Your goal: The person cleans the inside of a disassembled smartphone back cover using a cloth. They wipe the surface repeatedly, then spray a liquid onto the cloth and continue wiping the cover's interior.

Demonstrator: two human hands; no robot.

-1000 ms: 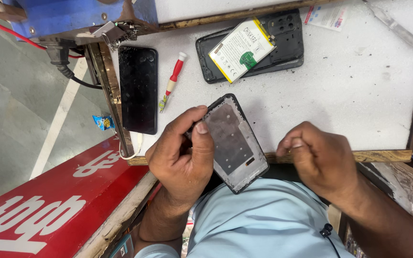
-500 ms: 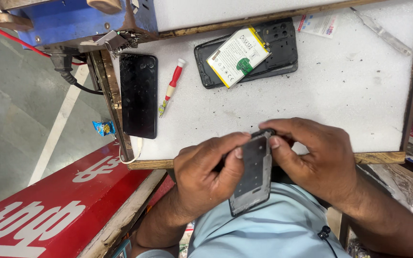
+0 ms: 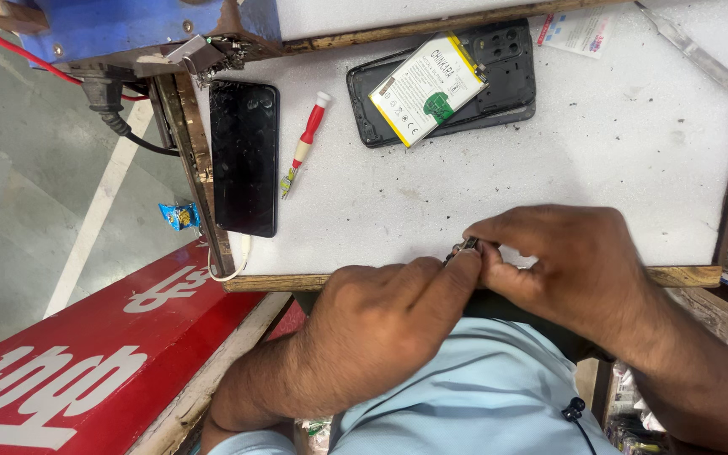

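My left hand [image 3: 381,329] and my right hand [image 3: 570,265] meet at the near edge of the white table [image 3: 634,168]. Both grip a dark phone frame [image 3: 466,246], which is almost wholly hidden under the fingers; only a small edge shows between the fingertips. Further back on the table lie a black phone [image 3: 244,156] face up, a red-handled screwdriver [image 3: 303,143], and a black back cover [image 3: 507,76] with a white and yellow battery [image 3: 427,88] resting on it.
A clear-handled tool [image 3: 693,46] and a paper label [image 3: 575,29] lie at the far right. A blue machine [image 3: 128,25] with a black cable stands at the far left corner. A red signboard [image 3: 61,371] and a small blue wrapper [image 3: 180,216] are below the table's left side.
The phone frame was held flat and in plain sight in my left hand. My right hand came onto it, and now both hands cover it, turned edge-on at the table's edge.
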